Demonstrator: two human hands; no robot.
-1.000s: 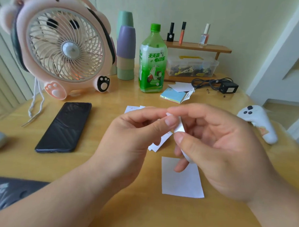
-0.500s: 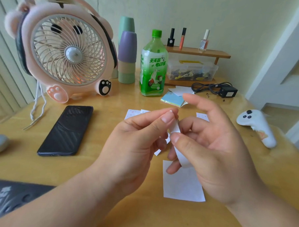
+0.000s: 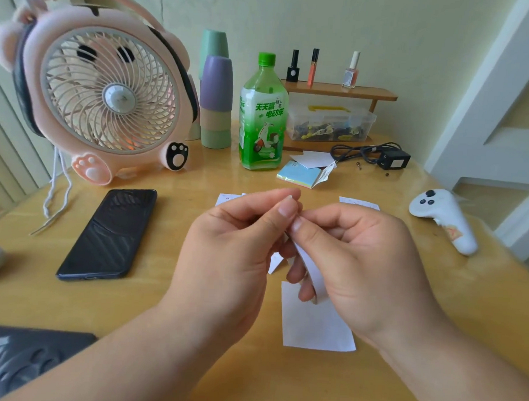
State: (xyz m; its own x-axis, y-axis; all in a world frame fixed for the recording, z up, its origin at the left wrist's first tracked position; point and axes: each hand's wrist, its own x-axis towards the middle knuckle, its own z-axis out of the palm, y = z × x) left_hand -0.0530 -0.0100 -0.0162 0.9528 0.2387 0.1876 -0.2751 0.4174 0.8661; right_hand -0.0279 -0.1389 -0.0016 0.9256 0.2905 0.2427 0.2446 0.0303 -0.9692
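Observation:
Above the middle of the wooden table [image 3: 174,290], my left hand [image 3: 233,250] and my right hand [image 3: 354,265] meet fingertip to fingertip. Both pinch a narrow white paper strip [image 3: 310,269] at its top end; the strip hangs down along my right palm. A white paper sheet [image 3: 312,332] lies flat on the table right below my right hand. More white paper pieces [image 3: 227,198] lie behind my hands, mostly hidden by them.
A black phone [image 3: 110,233] lies at left, in front of a pink bear fan [image 3: 107,96]. Stacked cups [image 3: 216,104], a green bottle [image 3: 262,115], a sticky-note pad [image 3: 300,174], a charger [image 3: 392,160] and a clear box [image 3: 330,124] stand behind. A white controller [image 3: 444,220] lies right.
My right index finger, stretched out half a second ago, has curled back down onto the strip. Both hands have closed together at the fingertips. The view has shifted slightly.

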